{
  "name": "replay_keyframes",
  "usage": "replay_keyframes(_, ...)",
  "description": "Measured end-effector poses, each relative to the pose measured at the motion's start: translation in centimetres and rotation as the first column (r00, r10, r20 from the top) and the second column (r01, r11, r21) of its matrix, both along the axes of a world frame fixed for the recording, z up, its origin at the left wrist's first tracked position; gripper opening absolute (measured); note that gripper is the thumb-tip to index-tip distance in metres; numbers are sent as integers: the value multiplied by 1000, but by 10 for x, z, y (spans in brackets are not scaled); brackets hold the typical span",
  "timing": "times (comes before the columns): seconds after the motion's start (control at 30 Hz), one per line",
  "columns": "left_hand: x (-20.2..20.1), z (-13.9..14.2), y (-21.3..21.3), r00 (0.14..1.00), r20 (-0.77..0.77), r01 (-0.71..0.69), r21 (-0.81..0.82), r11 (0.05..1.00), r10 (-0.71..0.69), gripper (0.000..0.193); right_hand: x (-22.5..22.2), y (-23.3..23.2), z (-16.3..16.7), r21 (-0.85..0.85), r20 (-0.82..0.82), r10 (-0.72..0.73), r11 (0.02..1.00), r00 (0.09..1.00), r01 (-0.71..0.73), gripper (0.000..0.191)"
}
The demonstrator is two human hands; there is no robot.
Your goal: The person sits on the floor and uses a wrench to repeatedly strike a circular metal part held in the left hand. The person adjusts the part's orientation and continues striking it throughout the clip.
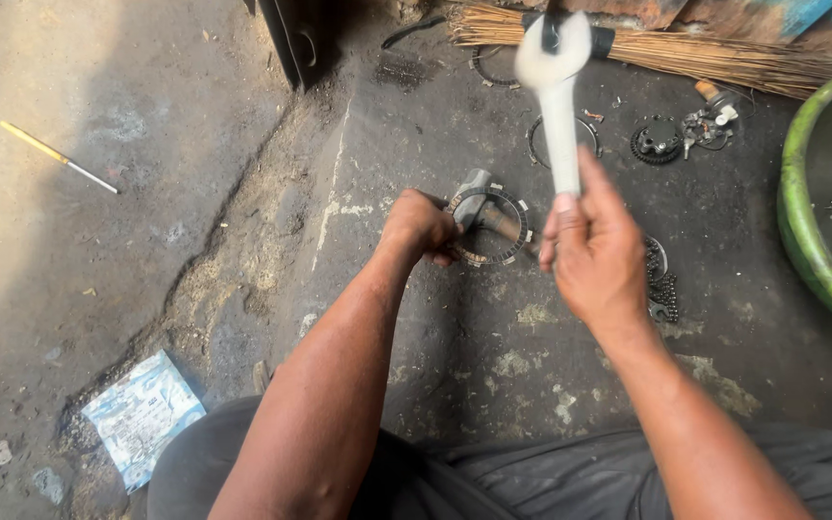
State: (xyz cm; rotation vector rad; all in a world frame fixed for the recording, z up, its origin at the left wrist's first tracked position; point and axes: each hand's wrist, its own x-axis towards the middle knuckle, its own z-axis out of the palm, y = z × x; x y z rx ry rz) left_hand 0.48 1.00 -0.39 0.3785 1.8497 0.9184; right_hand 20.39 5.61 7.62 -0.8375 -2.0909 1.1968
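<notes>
My right hand (594, 252) grips the lower end of a large silver spanner (558, 87), raised upright and blurred by motion. My left hand (418, 227) is closed around a wooden-handled tool with a metal head (481, 208), which rests on a toothed clutch ring (517, 241) lying on the stained concrete floor (493, 347). The ring sits just between my two hands. A drive chain (663, 287) lies partly hidden behind my right hand.
A green basin (806, 221) stands at the right edge. A broom of straw (715, 53) lies along the back, with a gear (657, 143), small engine parts (710, 123) and thin rings (537, 135) near it. A yellow-handled screwdriver (55, 156) and a plastic packet (142, 416) lie at left.
</notes>
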Motion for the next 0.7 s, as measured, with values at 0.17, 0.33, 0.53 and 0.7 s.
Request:
replay_keyframes(0.17,0,2,-1,999,15,-42,-10,999,43,47,-5,-18,-10,-26,573,9,1000,819,7,56)
replay_keyframes(0.33,3,3,0,1000,-16,-13,-35,999,12,44,1,-18,-11,-49,436,15,999,900,8,58)
replay_keyframes(0.53,1,3,1,1000,-7,-3,-24,1000,3,31,5,-13,-25,-28,383,-5,999,924,16,59)
replay_keyframes(0.7,2,0,0,998,-16,-55,25,998,55,29,7,-11,-35,336,192,106,927,976,-167,55)
